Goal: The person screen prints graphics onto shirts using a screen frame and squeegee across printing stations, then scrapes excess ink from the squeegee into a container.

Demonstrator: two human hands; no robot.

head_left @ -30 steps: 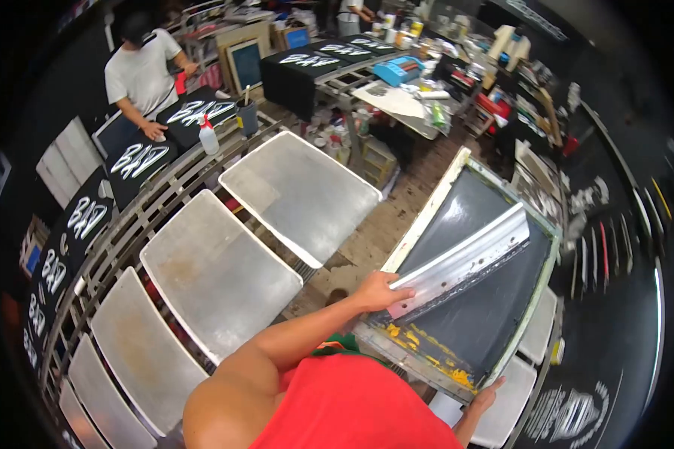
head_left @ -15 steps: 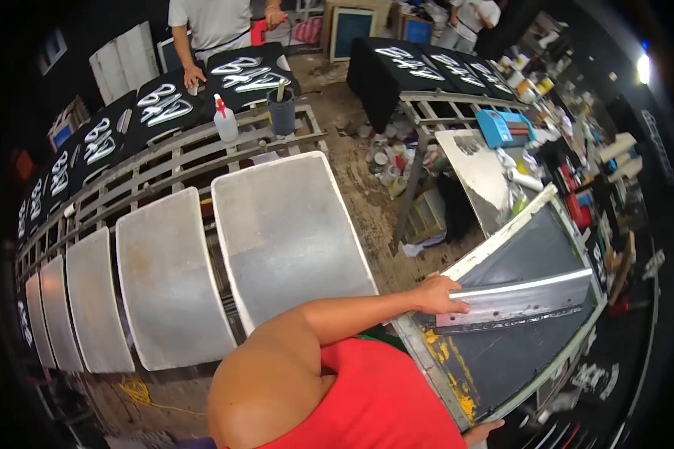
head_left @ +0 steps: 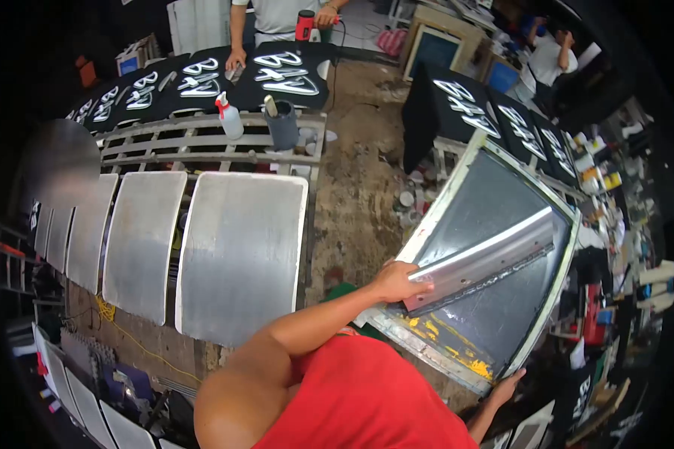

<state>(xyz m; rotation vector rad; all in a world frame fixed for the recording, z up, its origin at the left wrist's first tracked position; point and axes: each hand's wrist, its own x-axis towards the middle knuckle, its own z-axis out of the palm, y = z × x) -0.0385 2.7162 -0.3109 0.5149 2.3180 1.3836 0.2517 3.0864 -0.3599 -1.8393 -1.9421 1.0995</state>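
Just in front of the person's red top (head_left: 359, 396), the right hand (head_left: 508, 386) grips the near right corner of a screen frame (head_left: 445, 198); its fingers underneath are partly hidden. Yellow residue (head_left: 481, 368) coats the near end, and if the frame swung inward that edge could rub against the top.

On the frame's left side, the left hand (head_left: 402, 283) is closed over one end of a metal squeegee (head_left: 483, 263), thumb on top, and seems to bear on the rail as well. The squeegee lies slantwise across the dark mesh, held only at that end. A loosened thumb or a tipped frame could let it slide, scraping the mesh or dropping its dark-edged blade, which looks wet, onto the floor (head_left: 356, 187). With grips so uneven, the frame could also twist.

Left of the frame stand pale flat boards (head_left: 240, 254); a wide turn could clip the nearest one. The frame also masks some of the floor, so a foot might catch unseen.

Beyond the boards, a spray bottle (head_left: 231, 122) and a dark pot (head_left: 282, 127) stand upright on a slatted rack (head_left: 262, 157), where a jolt could topple them. Behind them, a co-worker's hand rests near printed black cloths (head_left: 200, 78); stray ink would spoil those.
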